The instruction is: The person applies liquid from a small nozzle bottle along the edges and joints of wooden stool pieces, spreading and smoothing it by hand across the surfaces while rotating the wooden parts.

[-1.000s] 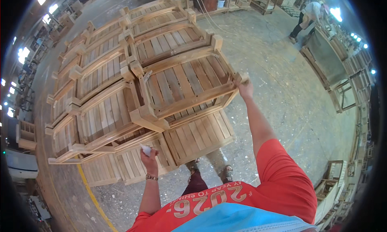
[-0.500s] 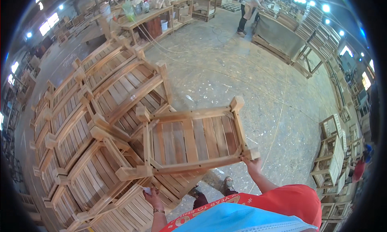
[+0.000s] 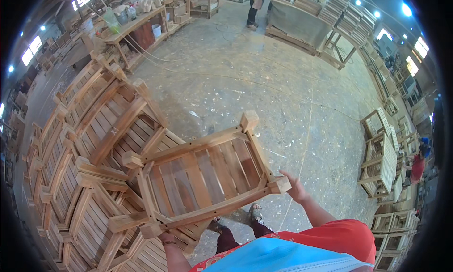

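An upturned slatted wooden table (image 3: 193,175), its square legs pointing up toward me, lies tilted in front of me, its left side over the stack. By its near right leg is my right hand (image 3: 297,189). The fingers of that hand are stretched out beside the leg and do not wrap it. My left hand (image 3: 166,237) is at the near left corner, mostly behind the leg there, so its fingers are hidden. Under and left of this table spreads a large stack of similar slatted wooden pieces (image 3: 101,208).
Concrete floor (image 3: 226,83) stretches ahead, with a thin hose (image 3: 155,62) along it. A workbench (image 3: 141,26) stands far left. A person (image 3: 255,7) works at a covered bench (image 3: 297,26) far off. Slatted wooden furniture (image 3: 380,163) and another person in red (image 3: 415,168) are at right.
The table has turned and come nearer, down and left in view. My right hand has opened from its corner. The left hand, pinching something white before, has moved to the near left corner.
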